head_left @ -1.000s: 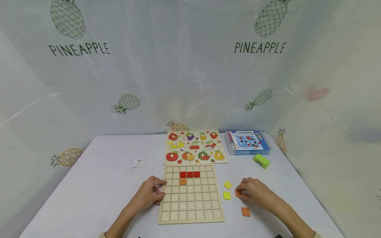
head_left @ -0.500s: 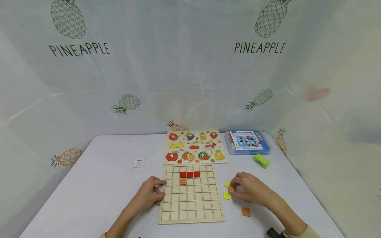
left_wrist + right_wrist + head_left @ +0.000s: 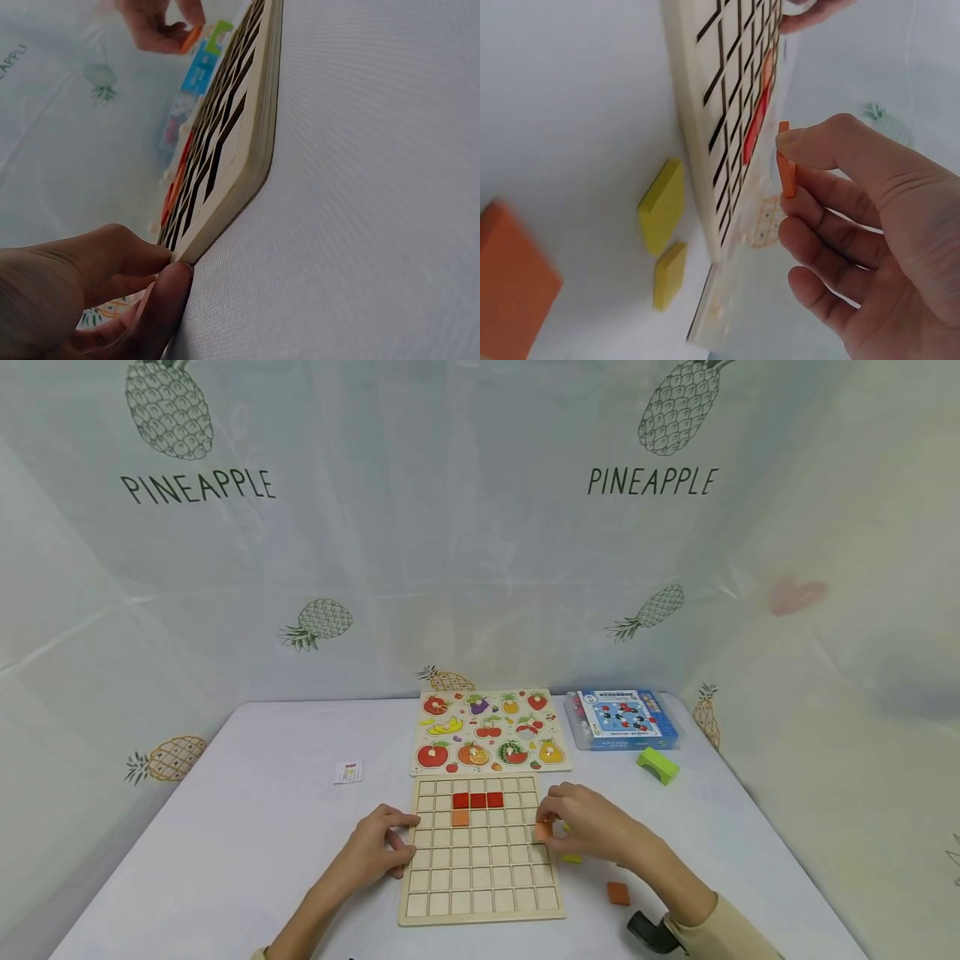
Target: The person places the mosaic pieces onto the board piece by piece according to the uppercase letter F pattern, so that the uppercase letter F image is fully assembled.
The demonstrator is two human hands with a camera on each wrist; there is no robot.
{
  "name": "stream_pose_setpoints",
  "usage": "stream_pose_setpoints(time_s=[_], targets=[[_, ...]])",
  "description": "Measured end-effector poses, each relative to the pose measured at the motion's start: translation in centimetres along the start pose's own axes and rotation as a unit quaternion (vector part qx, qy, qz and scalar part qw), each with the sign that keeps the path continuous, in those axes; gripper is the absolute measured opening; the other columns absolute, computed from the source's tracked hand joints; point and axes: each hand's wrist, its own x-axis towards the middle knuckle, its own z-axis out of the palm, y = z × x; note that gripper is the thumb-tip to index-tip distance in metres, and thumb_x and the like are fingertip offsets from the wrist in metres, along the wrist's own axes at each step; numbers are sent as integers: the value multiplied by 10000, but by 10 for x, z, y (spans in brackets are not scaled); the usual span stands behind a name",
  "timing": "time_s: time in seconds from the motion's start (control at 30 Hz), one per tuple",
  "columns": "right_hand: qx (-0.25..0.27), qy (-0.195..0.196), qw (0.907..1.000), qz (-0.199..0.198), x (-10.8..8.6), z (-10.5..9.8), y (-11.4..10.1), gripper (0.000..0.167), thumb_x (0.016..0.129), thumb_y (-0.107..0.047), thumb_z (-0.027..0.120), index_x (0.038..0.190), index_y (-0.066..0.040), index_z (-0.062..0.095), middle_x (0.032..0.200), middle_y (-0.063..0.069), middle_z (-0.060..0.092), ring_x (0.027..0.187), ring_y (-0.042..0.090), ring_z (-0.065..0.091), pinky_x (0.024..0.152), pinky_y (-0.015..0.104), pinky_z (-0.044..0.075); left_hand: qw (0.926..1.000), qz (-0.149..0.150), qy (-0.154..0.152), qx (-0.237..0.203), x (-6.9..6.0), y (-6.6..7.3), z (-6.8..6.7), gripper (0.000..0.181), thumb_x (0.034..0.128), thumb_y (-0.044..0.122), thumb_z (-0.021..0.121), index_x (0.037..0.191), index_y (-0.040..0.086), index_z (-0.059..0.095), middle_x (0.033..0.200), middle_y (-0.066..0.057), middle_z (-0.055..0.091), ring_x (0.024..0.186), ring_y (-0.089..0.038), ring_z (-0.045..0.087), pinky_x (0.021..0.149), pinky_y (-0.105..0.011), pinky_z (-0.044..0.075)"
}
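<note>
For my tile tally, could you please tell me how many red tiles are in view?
3: a left tile, a middle tile and a right tile, side by side in the second row from the far edge of the board.

The puzzle board (image 3: pixel 491 764) lies directly behind the grid board (image 3: pixel 480 918) on the table (image 3: pixel 285 793). The box (image 3: pixel 622 718) lies right of the puzzle board, the block (image 3: pixel 658 766) before the box, the card (image 3: pixel 348 772) well left. Three tiles (image 3: pixel 477 801) occupy adjacent cells; a fourth tile (image 3: pixel 460 817) sits before the leftmost. The left hand (image 3: pixel 373 843) touches the grid board's left edge; the right hand (image 3: pixel 588 822) holds a tile (image 3: pixel 543 832) at its right. Loose tiles (image 3: pixel 617 893) lie farther right.
</note>
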Motion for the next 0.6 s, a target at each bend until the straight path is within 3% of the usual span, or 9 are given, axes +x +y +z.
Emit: stream_pose_setpoints(time_s=[0.4,0.6], targets=[[156,-369,9985,-382,42,23,-29,157,834,-301,762,944,-193,729,899,-90,657,787,5,499,750,170,498,10000,-52,1,2,-1,0,0,420,788,11,738,1202,-5,666,1102,-165,560,543,-65,588,485,-221,521],[-2,-294,9971,-700,59,33,-42,131,848,-282,752,942,-190,739,890,-80,674,786,19,529,747,164,499,10000,-33,6,35,0,-1,1,413,794,23,741,1200,3,668,1095,-157,559,552,-54,585,492,-217,522]])
